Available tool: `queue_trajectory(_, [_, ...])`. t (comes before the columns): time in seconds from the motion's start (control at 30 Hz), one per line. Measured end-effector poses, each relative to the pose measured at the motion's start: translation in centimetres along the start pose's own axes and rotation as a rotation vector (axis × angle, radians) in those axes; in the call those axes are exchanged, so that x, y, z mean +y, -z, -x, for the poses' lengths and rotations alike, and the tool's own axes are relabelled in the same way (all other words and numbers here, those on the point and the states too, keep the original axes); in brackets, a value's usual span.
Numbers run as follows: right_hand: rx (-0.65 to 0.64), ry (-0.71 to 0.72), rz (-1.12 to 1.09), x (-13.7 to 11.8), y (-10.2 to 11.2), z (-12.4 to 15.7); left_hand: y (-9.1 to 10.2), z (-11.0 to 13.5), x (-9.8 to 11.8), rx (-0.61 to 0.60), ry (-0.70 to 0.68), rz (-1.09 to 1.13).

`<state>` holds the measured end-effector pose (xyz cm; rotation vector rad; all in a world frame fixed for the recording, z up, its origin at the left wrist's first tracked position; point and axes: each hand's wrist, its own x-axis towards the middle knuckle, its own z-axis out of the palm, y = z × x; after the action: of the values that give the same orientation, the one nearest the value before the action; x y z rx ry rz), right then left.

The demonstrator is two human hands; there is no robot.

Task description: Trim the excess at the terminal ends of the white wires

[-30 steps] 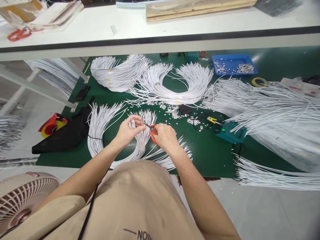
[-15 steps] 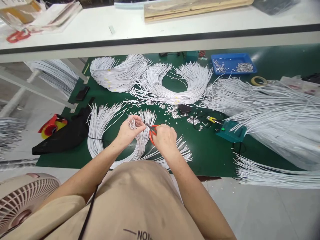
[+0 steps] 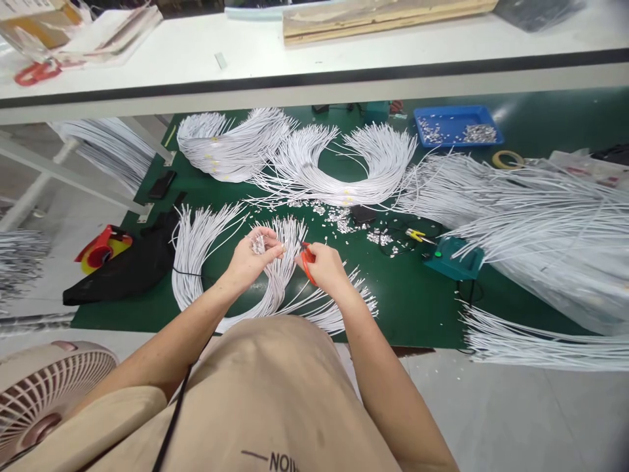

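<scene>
A plain tan top [image 3: 265, 387], loose and softly creased; a short, wide sleeve [image 3: 122, 419] in matching tan; a thin black cord [image 3: 171, 423] across it; dark lettering [image 3: 284, 461], partly cut off, beside a short dark line [image 3: 254, 453].

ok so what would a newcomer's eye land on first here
Probably the bundles of white wires spread across the green table. Next, the red-handled pliers in the right hand, then the blue tray with small pieces in it, toward the back right.

A flat green workbench [image 3: 407, 308], looped white wire bundles [image 3: 278, 285] and a shallow blue plastic tray [image 3: 453, 118] mark a workshop.
</scene>
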<state>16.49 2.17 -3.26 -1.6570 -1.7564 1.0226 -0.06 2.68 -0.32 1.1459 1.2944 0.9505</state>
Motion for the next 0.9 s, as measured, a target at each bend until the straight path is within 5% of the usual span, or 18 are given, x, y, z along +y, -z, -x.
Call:
queue_trajectory(0.17, [0.063,-0.099,-0.677,-1.5,-0.4,-0.6,-0.3,0.0,-0.1,0.003,-0.025,-0.058])
queue_trajectory(0.37, [0.105,-0.244,-0.878,-2.4,-0.9,-0.6,-0.5,0.1,-0.2,0.024,-0.047,-0.088])
queue_trajectory(0.57, [0.109,-0.412,-1.322,-2.8,-2.8,-0.2,-0.5,0.1,-0.3,0.000,-0.076,-0.076])
queue_trajectory(0.8, [0.047,-0.234,-1.080,-2.2,-2.7,-0.7,-0.1,0.0,0.1,-0.234,0.054,0.085])
queue_trajectory(0.9, [0.180,-0.248,-0.762,-1.1,-2.3,-1.0,-0.1,0.0,0.3,-0.240,0.067,0.079])
